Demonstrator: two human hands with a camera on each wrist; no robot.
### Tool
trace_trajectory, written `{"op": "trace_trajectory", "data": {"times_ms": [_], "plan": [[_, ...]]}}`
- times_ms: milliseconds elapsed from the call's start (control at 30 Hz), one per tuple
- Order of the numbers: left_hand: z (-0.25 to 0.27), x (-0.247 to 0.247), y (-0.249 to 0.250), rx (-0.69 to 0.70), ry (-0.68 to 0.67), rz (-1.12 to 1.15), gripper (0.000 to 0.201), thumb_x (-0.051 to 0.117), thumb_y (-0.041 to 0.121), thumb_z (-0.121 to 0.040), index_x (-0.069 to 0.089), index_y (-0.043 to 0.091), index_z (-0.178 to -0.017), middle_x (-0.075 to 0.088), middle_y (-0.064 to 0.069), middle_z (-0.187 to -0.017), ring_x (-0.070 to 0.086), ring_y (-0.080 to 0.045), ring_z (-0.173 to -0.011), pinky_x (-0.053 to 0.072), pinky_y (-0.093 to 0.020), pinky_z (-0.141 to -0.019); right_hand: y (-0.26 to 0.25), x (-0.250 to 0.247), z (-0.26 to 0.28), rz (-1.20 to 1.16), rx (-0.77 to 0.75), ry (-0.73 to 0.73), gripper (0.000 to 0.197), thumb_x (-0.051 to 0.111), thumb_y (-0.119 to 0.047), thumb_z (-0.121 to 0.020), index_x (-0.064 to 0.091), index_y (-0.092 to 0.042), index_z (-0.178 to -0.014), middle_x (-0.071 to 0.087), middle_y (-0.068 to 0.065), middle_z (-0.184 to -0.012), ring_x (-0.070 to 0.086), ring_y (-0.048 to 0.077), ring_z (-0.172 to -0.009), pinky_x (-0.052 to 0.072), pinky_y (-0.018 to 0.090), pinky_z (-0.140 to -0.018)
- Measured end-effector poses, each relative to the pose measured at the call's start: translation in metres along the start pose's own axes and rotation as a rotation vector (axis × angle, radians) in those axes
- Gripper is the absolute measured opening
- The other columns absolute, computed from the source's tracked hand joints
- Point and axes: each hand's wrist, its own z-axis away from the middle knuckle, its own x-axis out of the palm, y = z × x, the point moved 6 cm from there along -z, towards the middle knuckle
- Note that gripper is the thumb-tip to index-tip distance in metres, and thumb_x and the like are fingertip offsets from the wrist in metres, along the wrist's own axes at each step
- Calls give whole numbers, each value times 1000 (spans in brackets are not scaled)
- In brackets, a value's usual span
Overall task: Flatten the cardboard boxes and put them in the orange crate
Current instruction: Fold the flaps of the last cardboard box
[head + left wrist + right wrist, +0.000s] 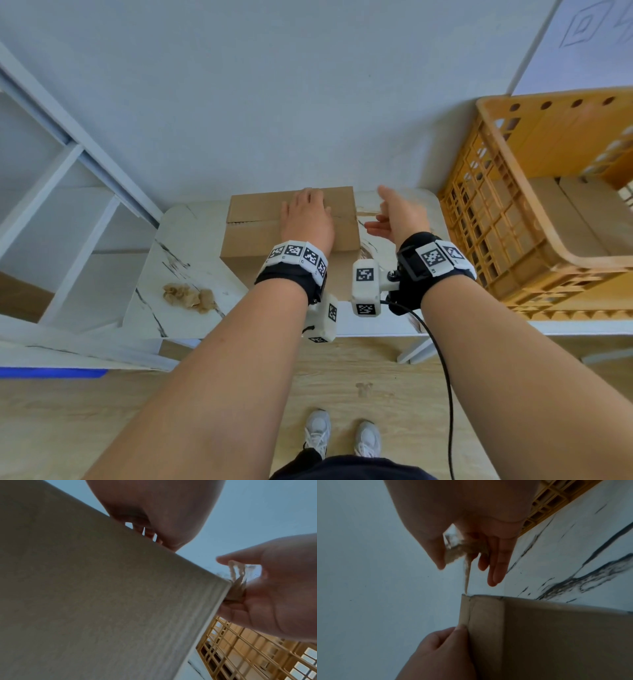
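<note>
Crumpled brown tape wad on the white marble-patterned table, left hand flat, fingers straight, pressing one brown cardboard box, right hand pinching a peeled tape strip, one orange lattice plastic crate at right.

left hand hides part of the cardboard box seam.
</note>
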Motion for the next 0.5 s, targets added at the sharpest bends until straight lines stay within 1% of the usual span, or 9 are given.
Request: {"op": "trace_trajectory", "data": {"times_ms": [33, 67, 100, 133, 167, 233, 333, 400, 500], "plan": [[-1, 0, 3, 3, -5, 19, 25, 40, 20, -98, 50, 11, -120, 51, -6, -128, 44, -26, -120, 32, -40, -105, 2, 0, 2, 68, -61, -9, 30, 66, -35, -85, 58, -6, -84, 64, 8, -78, 72, 25, -72, 60, 36, -71], [-4, -1, 4, 13, -10, 39, 25, 41, 18, -97, 50, 11, -119, 51, -5, -128, 44, -25, -120, 32, -39, -105, 4, -1, 3, 119, -99, -17, 31, 70, -34, -83, 57, -6, -85, 66, 7, -79, 72, 24, -73, 60, 37, -74], [-6, -1, 6, 29, -22, 52, 27, 41, 15, -96, 50, 12, -121, 49, -5, -131, 42, -24, -124, 31, -38, -107, 6, -1, 2, 145, -127, -25, 30, 72, -29, -83, 55, -5, -86, 68, 8, -80, 73, 23, -73, 60, 38, -76], [-8, 0, 8, 49, -49, 62, 33, 41, 11, -95, 49, 14, -126, 45, -4, -139, 37, -23, -131, 26, -39, -111, 7, -1, -1, 154, -143, -40, 26, 73, -21, -83, 52, -6, -87, 69, 11, -82, 72, 24, -72, 60, 39, -77], [-12, 1, 10, 70, -88, 73, 42, 39, 6, -93, 46, 18, -132, 38, -3, -147, 28, -22, -139, 20, -41, -116, 7, 0, -2, 144, -148, -59, 23, 71, -13, -84, 49, -8, -86, 69, 14, -82, 72, 24, -69, 60, 40, -76], [-16, 4, 15, 107, -184, 91, 59, 34, -1, -89, 41, 27, -140, 24, 1, -156, 13, -20, -146, 10, -44, -119, 9, 2, -4, 107, -133, -89, 26, 66, 1, -85, 43, -11, -80, 65, 17, -77, 70, 25, -65, 61, 38, -73], [-20, 11, 22, 164, -266, 58, 70, 33, -4, -87, 35, 38, -143, 20, 2, -158, 8, -19, -147, 3, -47, -119, 9, 6, -4, 90, -126, -115, 27, 60, 10, -85, 44, -10, -78, 61, 16, -74, 68, 27, -63, 61, 38, -72], [-19, 17, 22, 177, -256, 16, 70, 32, -3, -89, 34, 41, -144, 20, 1, -157, 8, -20, -147, -1, -48, -118, 8, 8, -5, 97, -114, -128, 24, 59, 12, -85, 47, -8, -79, 60, 15, -72, 66, 27, -63, 60, 40, -75], [-15, 21, 19, 170, -206, -19, 70, 31, -1, -90, 32, 43, -144, 19, 1, -157, 6, -20, -147, -3, -49, -118, 9, 11, -4, 105, -76, -145, 21, 60, 12, -85, 50, -6, -80, 60, 15, -73, 65, 26, -64, 60, 38, -75]]}}
